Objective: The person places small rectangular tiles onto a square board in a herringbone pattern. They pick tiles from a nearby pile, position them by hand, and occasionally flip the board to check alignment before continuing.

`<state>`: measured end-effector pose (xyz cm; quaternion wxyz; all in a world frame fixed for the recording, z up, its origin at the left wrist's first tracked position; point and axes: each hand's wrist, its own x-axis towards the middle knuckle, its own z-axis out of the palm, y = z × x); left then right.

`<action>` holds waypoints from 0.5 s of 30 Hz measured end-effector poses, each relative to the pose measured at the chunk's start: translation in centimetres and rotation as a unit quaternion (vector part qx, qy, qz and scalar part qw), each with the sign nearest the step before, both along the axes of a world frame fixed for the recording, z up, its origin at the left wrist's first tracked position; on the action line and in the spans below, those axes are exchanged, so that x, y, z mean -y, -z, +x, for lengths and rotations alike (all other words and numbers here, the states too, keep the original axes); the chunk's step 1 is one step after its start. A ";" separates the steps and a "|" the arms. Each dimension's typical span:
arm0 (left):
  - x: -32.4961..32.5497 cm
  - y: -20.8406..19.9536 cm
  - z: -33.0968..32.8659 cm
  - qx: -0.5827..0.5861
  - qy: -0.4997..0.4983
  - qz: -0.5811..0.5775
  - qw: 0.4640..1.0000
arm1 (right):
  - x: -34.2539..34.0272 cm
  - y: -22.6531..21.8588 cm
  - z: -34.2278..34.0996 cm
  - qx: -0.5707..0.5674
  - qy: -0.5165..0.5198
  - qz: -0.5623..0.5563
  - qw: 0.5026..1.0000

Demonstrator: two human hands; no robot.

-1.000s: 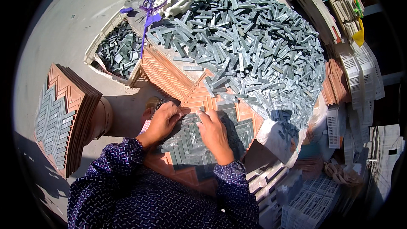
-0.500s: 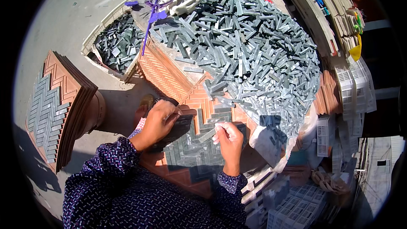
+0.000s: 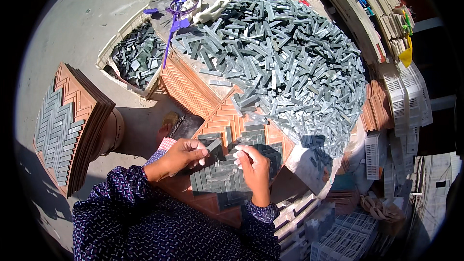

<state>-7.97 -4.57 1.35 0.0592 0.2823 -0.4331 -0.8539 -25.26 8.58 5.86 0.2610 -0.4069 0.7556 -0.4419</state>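
Note:
My left hand (image 3: 182,157) pinches a grey stone strip (image 3: 213,145) between thumb and fingers, just above the tile mould. To its right, my right hand (image 3: 253,166) hangs over the same mould with bent fingers slightly apart, and no strip shows in it. The orange herringbone mould (image 3: 223,117) lies in front of me, partly filled with dark grey strips (image 3: 212,179). Its far part has bare slots. My hands and their shadows cover some of the laid strips.
A large heap of loose grey strips (image 3: 290,53) spreads beyond the mould. A crate of dark pieces (image 3: 137,53) stands at far left, near a purple racket-like frame (image 3: 169,38). Stacked moulds topped with a grey herringbone panel (image 3: 60,125) stand left. White plastic crates (image 3: 344,234) sit right.
My left hand has moved right and nearer to me, and a strip now shows in it. The strip seen in my right hand is gone from it; that hand has shifted slightly nearer.

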 end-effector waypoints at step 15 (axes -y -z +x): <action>9.9 4.6 7.6 -0.014 -0.392 0.013 0.920 | 7.2 4.8 -2.8 -0.359 0.008 -0.048 0.932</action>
